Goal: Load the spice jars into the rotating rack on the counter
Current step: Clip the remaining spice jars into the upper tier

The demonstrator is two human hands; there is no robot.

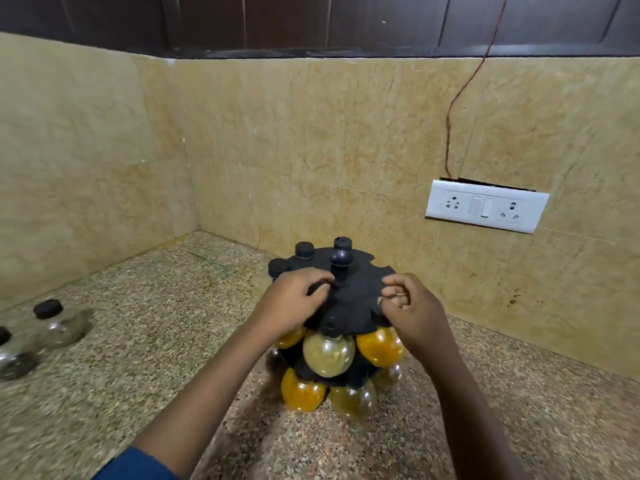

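Forearms reach up from the bottom edge to the black round plastic rotating rack at frame centre on the speckled stone surface; its round glass jars hold yellow and orange powder. My left hand curls on the top disc and my right hand at its rim; whether either grip pinches anything I cannot tell. Two loose black-capped clear jars sit far left.

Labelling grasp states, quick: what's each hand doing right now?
Left hand: fingers curled on the rack top, grip cannot be told.
Right hand: pinches the rack's rim.
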